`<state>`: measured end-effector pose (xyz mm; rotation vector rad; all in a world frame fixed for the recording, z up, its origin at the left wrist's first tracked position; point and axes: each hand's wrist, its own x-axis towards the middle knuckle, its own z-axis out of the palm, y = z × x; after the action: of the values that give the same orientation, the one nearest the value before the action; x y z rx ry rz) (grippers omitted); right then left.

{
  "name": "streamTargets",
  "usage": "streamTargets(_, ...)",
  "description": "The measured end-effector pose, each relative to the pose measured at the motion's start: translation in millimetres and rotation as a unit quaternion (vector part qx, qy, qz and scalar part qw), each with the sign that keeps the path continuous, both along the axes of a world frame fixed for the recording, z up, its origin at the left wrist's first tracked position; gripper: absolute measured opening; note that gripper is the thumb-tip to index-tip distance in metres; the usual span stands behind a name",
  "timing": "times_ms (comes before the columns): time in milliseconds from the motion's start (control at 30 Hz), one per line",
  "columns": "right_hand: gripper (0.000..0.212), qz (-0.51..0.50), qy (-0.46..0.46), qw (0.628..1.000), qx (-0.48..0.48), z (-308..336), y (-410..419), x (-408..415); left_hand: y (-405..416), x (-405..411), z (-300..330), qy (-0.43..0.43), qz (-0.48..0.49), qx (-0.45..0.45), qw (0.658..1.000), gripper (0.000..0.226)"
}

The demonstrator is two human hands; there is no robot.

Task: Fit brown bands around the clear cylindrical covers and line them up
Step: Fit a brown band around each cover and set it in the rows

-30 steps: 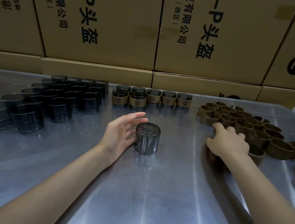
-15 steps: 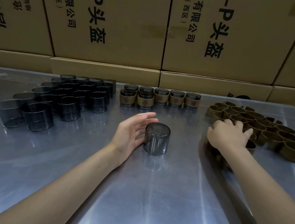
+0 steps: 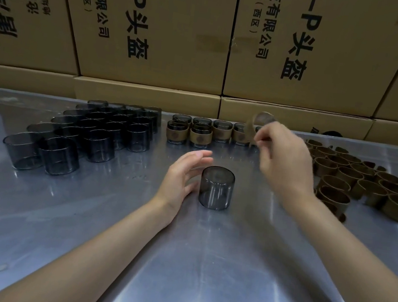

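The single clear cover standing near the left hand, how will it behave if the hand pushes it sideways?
The clear cover probably slides rather than tips: it stands squat and wide on the smooth metal table. It looks thin-walled and hollow, so likely light. On its side it would probably roll. The left hand is open beside it.

A smoky clear cover stands closed end up, bare, mid-table. One brown band is lifted, pinched in fingers. Loose bands crowd the right, unbanded covers the left, banded covers line the back.
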<state>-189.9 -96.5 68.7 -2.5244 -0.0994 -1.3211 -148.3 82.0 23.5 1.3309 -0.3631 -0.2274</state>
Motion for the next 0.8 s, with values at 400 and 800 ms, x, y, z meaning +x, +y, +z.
streamTargets(400,0.022,0.101,-0.045,0.974,-0.197,-42,25,-9,1,3,17,-0.21,0.051,0.042,0.976,0.044)
streamTargets(800,0.057,0.188,0.06,0.972,0.127,-49,53,-19,-20,-25,19,-0.233,0.187,-0.03,0.954,0.034)
